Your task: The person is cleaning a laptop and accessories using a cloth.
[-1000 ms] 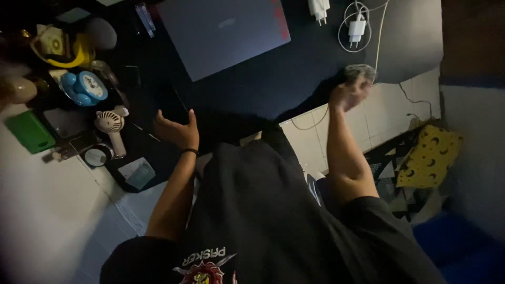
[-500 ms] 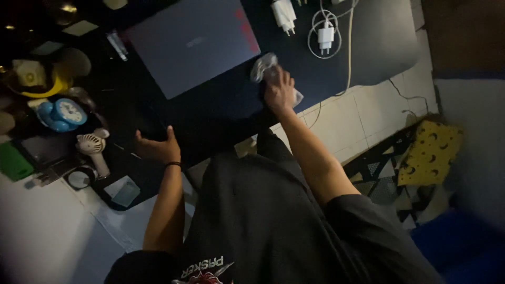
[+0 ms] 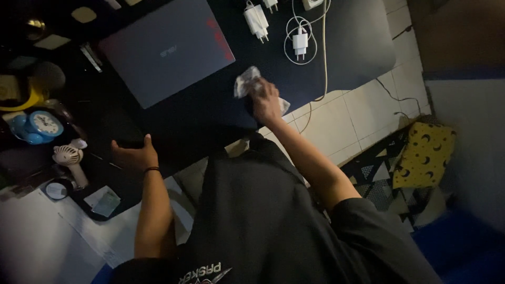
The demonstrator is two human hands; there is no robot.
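The right hand (image 3: 265,101) is clenched on a crumpled pale cloth (image 3: 247,83) and presses it down on the dark desk (image 3: 210,113), just off the near right corner of the closed grey laptop (image 3: 165,50). The cloth shows on both sides of the hand, a bunch toward the laptop and a smaller fold toward the desk's edge. The left hand (image 3: 134,156) is open and holds nothing, palm turned inward with the fingers spread, over the near left part of the desk; in this dim light it is hard to tell whether it touches the surface. A dark band circles its wrist. Beyond the cloth lie two white chargers (image 3: 256,21), one with its white cable (image 3: 315,47) coiled round it and trailing over the desk's edge to the tiled floor (image 3: 342,115). At the left end of the desk stand a blue clock (image 3: 36,126), a small white fan (image 3: 71,160) and something yellow (image 3: 18,97) behind them. On the floor to the right lies a yellow cushion (image 3: 423,155) with dark crescents.
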